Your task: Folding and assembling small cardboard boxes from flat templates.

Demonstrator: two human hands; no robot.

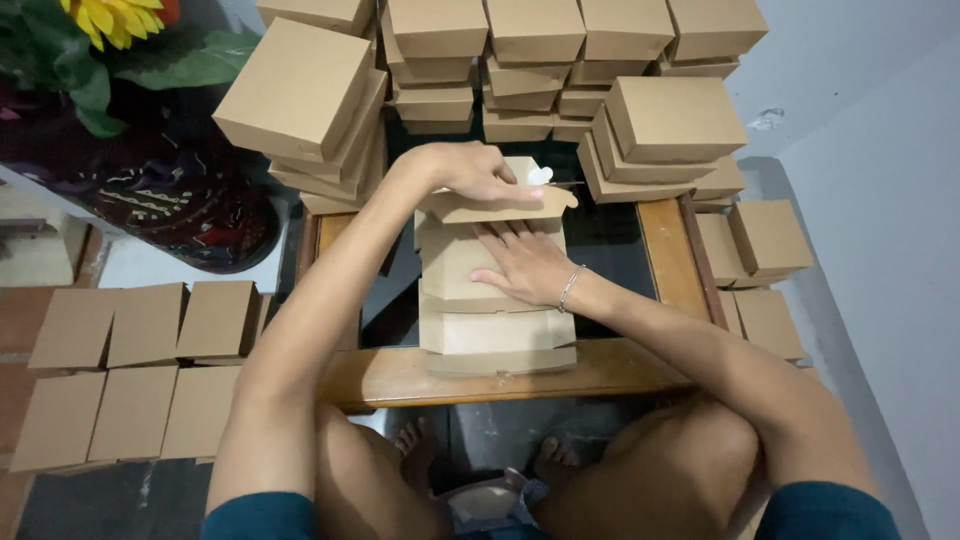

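A partly folded brown cardboard box [495,325] lies on a small wooden table [400,378] with a dark glass top. My left hand [478,172] presses down on the far flap of the box, fingers curled over its edge. My right hand [525,262], with a thin bracelet at the wrist, lies flat on the middle panel, fingers spread and pointing left. Neither hand grips anything else.
Stacks of finished brown boxes [300,95] crowd the far side of the table, with more stacks [672,125] to the right. Flat and folded boxes [130,370] cover the floor at left, others [765,245] at right. A dark vase [180,200] with a sunflower stands far left.
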